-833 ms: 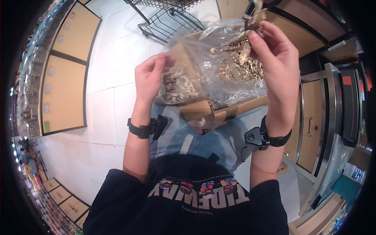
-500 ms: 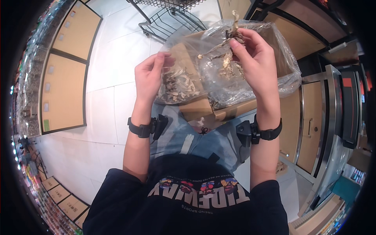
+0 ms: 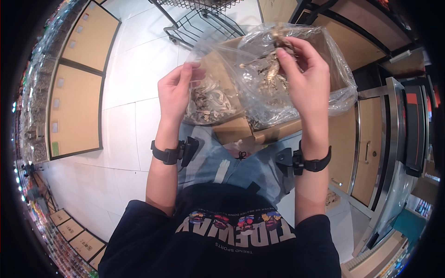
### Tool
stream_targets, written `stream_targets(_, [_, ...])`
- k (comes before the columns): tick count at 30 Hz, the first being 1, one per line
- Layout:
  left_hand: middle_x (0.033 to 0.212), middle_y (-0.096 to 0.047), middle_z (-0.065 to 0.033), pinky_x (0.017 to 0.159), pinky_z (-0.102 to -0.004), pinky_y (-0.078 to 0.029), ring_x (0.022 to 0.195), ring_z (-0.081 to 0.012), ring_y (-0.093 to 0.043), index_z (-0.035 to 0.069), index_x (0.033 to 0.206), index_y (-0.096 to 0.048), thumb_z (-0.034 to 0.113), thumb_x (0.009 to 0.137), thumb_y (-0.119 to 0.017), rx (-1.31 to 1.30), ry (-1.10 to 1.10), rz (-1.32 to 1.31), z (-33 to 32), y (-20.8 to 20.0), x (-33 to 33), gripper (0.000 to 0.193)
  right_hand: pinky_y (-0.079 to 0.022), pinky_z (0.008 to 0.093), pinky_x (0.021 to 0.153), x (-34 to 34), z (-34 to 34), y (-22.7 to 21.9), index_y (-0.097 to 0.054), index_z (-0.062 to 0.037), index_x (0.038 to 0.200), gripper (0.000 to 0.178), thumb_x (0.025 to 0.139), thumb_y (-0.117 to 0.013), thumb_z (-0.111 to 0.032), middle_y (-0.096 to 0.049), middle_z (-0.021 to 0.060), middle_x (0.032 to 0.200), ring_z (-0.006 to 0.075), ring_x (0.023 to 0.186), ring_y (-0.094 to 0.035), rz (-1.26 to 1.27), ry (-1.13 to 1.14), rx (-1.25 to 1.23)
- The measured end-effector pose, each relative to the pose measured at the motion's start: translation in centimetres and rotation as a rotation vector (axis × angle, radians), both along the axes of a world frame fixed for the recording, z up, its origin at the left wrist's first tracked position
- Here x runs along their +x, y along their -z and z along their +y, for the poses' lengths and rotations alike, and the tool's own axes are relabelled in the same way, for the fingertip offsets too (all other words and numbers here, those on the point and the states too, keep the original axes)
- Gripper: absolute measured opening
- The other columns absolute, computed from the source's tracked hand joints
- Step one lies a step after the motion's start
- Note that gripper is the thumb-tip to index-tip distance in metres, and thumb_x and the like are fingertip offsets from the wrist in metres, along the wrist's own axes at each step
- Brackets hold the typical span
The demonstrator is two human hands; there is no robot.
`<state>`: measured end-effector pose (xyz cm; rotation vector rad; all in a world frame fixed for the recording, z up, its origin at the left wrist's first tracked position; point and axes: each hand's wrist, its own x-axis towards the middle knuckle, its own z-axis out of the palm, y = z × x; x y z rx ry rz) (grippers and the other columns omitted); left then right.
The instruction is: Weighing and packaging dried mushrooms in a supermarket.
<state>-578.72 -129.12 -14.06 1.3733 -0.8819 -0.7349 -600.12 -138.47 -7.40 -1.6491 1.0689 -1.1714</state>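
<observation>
My left hand [image 3: 178, 88] pinches the edge of a clear plastic bag [image 3: 234, 109], which hangs open in front of me. Pale and brown dried mushrooms [image 3: 211, 102] lie in the bottom of that bag. My right hand [image 3: 306, 74] is closed on a cluster of dried mushrooms [image 3: 272, 69] with long thin stems, held above a cardboard box [image 3: 282, 127]. Crumpled clear plastic lining [image 3: 340, 99] covers the box's walls and spills over its rim. How much lies inside the box is mostly hidden by my right hand and the lining.
A black wire cart [image 3: 199, 23] stands beyond the box on the white tiled floor [image 3: 123, 116]. Wooden cabinets [image 3: 76, 92] line the left, with goods above them. More wooden cabinet doors [image 3: 368, 153] with metal frames are close on the right.
My right hand has shifted slightly right and down, with the cluster of dried mushrooms still in its fingers. My left hand and the bag have barely moved.
</observation>
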Motion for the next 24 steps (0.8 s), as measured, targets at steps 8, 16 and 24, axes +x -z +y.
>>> stream_targets(8, [0.087,-0.068,-0.0099,0.069,-0.0247,-0.049,0.08,-0.0146,-0.064,-0.002,0.098,-0.064,0.029,0.094,-0.053,0.011,0.016,0.028,-0.1,0.0,-0.3,0.033,-0.047,0.0219,0.06,1.2,1.0,0.0,-0.062,0.0013,0.102,0.026,0.08,-0.067,-0.011,-0.065,0.0065,0.074,0.0087,0.066,-0.061,0.264,-0.253,-0.236])
stream_targets(16, [0.087,-0.068,-0.0098,0.069,-0.0249,-0.049,0.081,-0.0149,-0.064,-0.003,0.098,-0.064,0.029,0.093,-0.053,0.021,0.046,0.008,0.1,0.0,-0.4,0.034,-0.049,0.03,0.078,0.1,-0.2,-1.4,-0.056,0.0009,0.113,0.041,0.077,-0.069,-0.012,-0.062,0.0131,0.101,0.0177,0.086,-0.061,0.391,-0.566,-0.124])
stream_targets(24, [0.088,-0.067,-0.0128,0.068,-0.0279,-0.052,0.08,-0.0185,-0.066,-0.004,0.1,-0.063,0.027,0.095,-0.049,-0.006,0.054,0.011,0.4,-0.1,0.1,0.034,-0.051,0.0335,0.074,-0.1,-0.6,-2.3,-0.056,-0.0001,0.114,0.043,0.074,-0.068,-0.011,-0.065,0.0164,0.101,0.0261,0.085,-0.064,0.366,-0.731,-0.029])
